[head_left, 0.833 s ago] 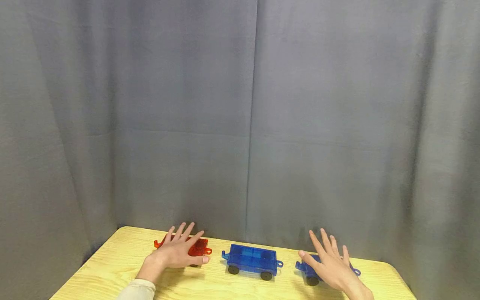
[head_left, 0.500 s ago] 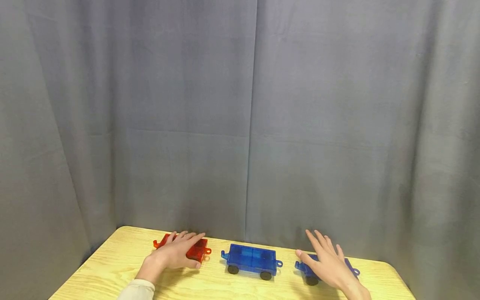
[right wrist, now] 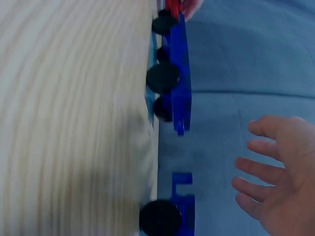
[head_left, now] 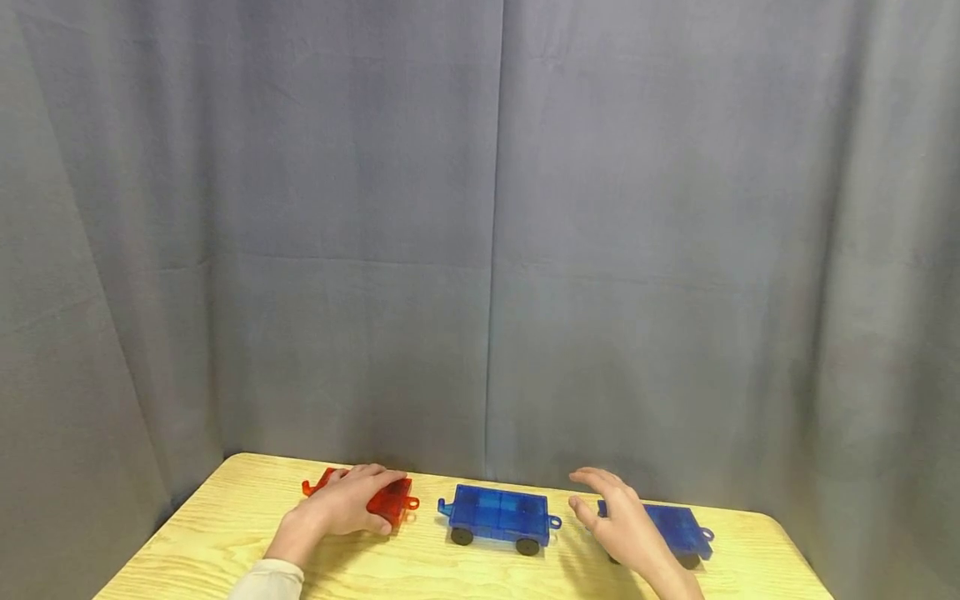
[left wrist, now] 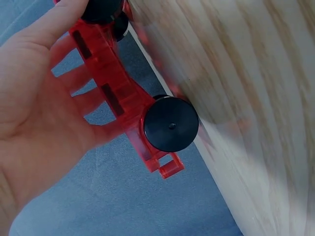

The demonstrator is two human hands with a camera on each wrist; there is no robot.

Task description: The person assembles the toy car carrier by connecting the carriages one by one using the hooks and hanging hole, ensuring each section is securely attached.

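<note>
Grey curtain (head_left: pixel 360 208): hangs across the far side and down the left and right; folds and one long vertical seam near the middle.
Table (head_left: pixel 420 575): pale yellow wood grain, far corners rounded, far edge close to the curtain.
Middle blue car (head_left: pixel 498 510): translucent, upright on its wheels; stands between the red car (head_left: pixel 390 502) and the right blue car (head_left: pixel 678 529), apart from both; untouched.
Right blue car: on the right part of the table, its left end partly hidden behind the right hand (head_left: pixel 626 525) in the head view.
Red car: translucent, on the left part of the table, largely covered by the left hand (head_left: pixel 341 506).
Right hand: fingers loosely bent and parted, holding nothing; in the right wrist view, a gap shows between it and the right blue car.
Left hand: grips the red car, fingers passing to the far side, thumb along the near side; exact fingertip contact cannot be told.
Sleeve (head_left: pixel 268 581): off-white, at the left wrist.
Black wheel (left wrist: pixel 171 124): round, at one end of the red car, beside the tabletop.
Red hook (head_left: pixel 307 488): at the red car's left end.
Blue hook (head_left: pixel 444 506): at the middle blue car's left end, near the red ring (head_left: pixel 412 503), not joined.
</note>
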